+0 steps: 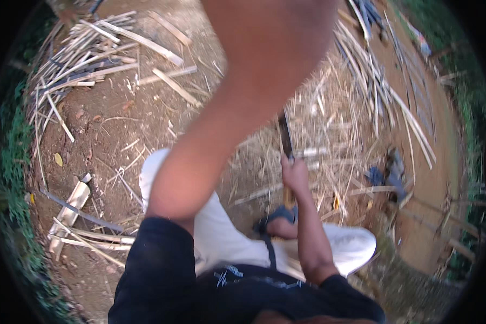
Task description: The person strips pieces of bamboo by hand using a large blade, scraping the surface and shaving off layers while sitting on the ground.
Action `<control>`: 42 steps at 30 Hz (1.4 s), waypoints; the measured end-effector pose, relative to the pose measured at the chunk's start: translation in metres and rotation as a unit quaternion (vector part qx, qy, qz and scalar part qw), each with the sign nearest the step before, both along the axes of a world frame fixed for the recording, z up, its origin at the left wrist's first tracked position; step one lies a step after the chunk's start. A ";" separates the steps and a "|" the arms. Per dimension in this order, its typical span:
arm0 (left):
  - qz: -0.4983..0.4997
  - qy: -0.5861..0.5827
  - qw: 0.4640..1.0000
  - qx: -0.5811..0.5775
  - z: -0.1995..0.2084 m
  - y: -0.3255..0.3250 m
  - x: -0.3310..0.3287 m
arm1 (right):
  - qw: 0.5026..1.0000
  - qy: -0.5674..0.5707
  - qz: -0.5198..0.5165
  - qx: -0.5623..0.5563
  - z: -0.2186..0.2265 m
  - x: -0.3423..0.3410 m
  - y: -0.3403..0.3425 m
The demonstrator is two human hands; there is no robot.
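Note:
My left arm is raised across the upper middle. My left hand [275,40] looms large and blurred at the top edge, its fingers out of sight, so whether it holds anything cannot be told. Lower down, right of the middle, my right hand [295,174] is closed round a knife. The knife's long dark blade [286,135] points away from me, partly covered by the left hand at its far end. Its wooden handle [289,198] shows below my fist. Thin pale shavings [324,129] litter the ground around the blade.
Split pale strips [100,54] are piled at the far left, and long strips [375,89] lie at the far right. A curved dark blade [81,209] rests by a split bamboo piece [70,208] at left. My sandalled foot [282,224] is beneath the right hand.

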State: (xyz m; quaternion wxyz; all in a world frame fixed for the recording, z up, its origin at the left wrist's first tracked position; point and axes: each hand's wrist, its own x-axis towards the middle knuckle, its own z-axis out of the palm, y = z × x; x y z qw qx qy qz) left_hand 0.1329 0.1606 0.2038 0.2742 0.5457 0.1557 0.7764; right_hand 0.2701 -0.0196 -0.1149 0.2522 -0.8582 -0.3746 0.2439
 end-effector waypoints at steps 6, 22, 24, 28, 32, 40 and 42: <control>-0.003 -0.020 0.995 -0.102 -0.015 0.005 -0.033 | 0.992 0.018 0.067 0.105 0.054 -0.044 0.016; 0.211 -0.092 0.947 -0.224 -0.045 0.017 -0.092 | 0.998 -0.026 -0.012 -0.047 -0.127 0.022 -0.010; 0.234 -0.091 0.941 -0.225 -0.048 0.013 -0.102 | 0.995 -0.055 -0.031 -0.073 -0.120 0.031 0.002; 0.247 -0.073 0.938 -0.232 -0.053 0.017 -0.118 | 0.995 -0.026 0.077 -0.055 -0.061 -0.017 0.008; 0.236 -0.077 0.939 -0.238 -0.052 0.020 -0.104 | 0.994 -0.014 -0.014 -0.108 -0.126 0.015 -0.012; 0.186 -0.066 0.953 -0.228 -0.042 0.019 -0.098 | 0.983 0.089 -0.089 -0.137 -0.151 0.056 -0.009; 0.044 -0.053 0.983 -0.170 -0.041 0.015 -0.113 | 0.968 0.181 -0.134 -0.114 -0.148 0.055 -0.019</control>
